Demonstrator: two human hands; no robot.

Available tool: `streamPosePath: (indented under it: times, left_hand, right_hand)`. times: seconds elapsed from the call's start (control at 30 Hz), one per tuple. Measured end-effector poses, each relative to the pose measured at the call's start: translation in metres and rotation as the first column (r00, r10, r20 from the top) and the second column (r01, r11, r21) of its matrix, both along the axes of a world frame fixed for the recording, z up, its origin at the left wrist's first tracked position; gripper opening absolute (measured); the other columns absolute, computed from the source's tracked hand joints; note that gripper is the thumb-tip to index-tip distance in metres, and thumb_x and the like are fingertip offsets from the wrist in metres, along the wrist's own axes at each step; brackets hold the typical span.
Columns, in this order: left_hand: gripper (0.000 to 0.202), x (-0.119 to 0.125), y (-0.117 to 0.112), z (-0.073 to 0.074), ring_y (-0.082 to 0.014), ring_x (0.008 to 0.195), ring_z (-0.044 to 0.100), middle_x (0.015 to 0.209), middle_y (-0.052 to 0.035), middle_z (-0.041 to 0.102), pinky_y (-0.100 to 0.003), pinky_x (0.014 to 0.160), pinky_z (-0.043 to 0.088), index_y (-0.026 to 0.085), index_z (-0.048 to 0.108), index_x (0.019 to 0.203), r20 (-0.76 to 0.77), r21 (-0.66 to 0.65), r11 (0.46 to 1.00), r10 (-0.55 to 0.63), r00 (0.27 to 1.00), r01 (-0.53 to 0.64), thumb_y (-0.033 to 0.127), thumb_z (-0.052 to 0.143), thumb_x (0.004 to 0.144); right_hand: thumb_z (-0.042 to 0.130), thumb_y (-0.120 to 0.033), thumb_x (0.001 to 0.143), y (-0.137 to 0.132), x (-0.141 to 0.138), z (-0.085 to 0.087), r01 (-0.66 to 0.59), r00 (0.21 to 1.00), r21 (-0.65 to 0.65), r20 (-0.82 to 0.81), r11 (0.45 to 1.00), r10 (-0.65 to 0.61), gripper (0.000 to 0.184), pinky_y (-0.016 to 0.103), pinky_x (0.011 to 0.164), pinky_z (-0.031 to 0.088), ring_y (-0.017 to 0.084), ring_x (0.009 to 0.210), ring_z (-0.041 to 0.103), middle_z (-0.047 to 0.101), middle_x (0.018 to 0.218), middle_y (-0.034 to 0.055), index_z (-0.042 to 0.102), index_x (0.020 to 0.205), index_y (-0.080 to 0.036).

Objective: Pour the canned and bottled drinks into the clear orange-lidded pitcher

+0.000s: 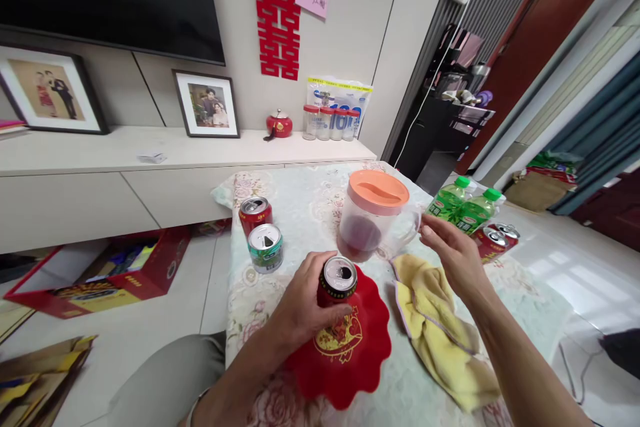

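My left hand (313,297) is wrapped round an opened red drink can (336,292) with a dark rim. That can is upright at the back part of a red scalloped plate (367,347) with a gold design. My right hand (453,253) has its fingers stretched toward the handle of a clear plastic pitcher (360,220); whether the fingertips touch it is hard to tell. Dark liquid shows low in the pitcher, and an orange lid (379,188) covers it. Under my right forearm lies a crumpled yellow cloth (435,327).
Left on the table are an opened red can (254,215) and a green-and-silver can (265,250). Two green bottles (473,213) and red cans (487,243) stand at the right. Behind, a white cabinet (200,153) bears frames and jars. A red box (115,280) sits on the floor.
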State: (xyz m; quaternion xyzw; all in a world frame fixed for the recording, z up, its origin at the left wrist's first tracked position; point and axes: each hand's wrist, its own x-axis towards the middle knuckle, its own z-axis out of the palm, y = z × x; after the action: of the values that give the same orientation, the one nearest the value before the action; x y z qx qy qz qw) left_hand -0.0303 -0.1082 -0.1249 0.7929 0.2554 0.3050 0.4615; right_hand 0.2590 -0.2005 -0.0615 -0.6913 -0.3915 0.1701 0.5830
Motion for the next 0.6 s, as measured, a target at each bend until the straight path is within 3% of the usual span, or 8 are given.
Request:
streamPosePath:
  times: [0.2,0.33,0.43,0.6]
  left_hand:
    - [0.082,-0.003,0.0,0.006,-0.036,0.13,0.056,0.139,-0.0127,0.061,-0.055,0.114,0.043,0.023,0.048,0.142,-0.086,0.019,0.999,0.036,0.996,-0.034,0.028,0.083,0.068]
    - [0.083,-0.005,-0.001,0.009,-0.0362,0.126,0.055,0.137,-0.0113,0.063,-0.057,0.112,0.042,0.022,0.05,0.141,-0.138,0.042,0.999,0.019,0.99,-0.013,0.023,0.083,0.065]
    - [0.079,-0.005,0.0,0.009,-0.035,0.121,0.056,0.133,-0.0101,0.064,-0.055,0.108,0.044,0.022,0.051,0.139,-0.143,0.055,0.998,0.02,0.989,-0.013,0.02,0.081,0.066]
    - [0.07,-0.006,0.001,0.006,-0.0326,0.118,0.057,0.13,-0.008,0.066,-0.052,0.104,0.045,0.024,0.054,0.134,-0.129,0.069,0.997,0.029,0.991,-0.02,0.02,0.08,0.069]
  right_hand:
    - [0.083,-0.067,0.074,0.034,-0.01,-0.014,-0.1,0.99,0.115,-0.084,0.988,0.11,0.049,0.035,0.074,0.053,0.02,0.075,0.066,0.075,0.079,0.0049,0.073,0.082,-0.02]
    - [0.081,-0.072,0.072,0.046,-0.025,-0.016,-0.103,0.979,0.249,-0.144,0.963,0.142,0.058,0.03,0.058,0.045,0.012,0.053,0.045,0.048,0.055,-0.006,0.052,0.062,-0.023]
    - [0.081,-0.072,0.072,0.054,-0.033,-0.014,-0.075,0.972,0.334,-0.186,0.94,0.143,0.066,0.027,0.051,0.038,0.008,0.046,0.029,0.029,0.05,-0.0107,0.038,0.057,-0.024]
    - [0.087,-0.066,0.068,0.055,-0.032,-0.007,-0.005,0.968,0.43,-0.224,0.903,0.112,0.068,0.024,0.044,0.029,0.006,0.043,0.023,0.026,0.047,-0.0119,0.035,0.055,-0.024]
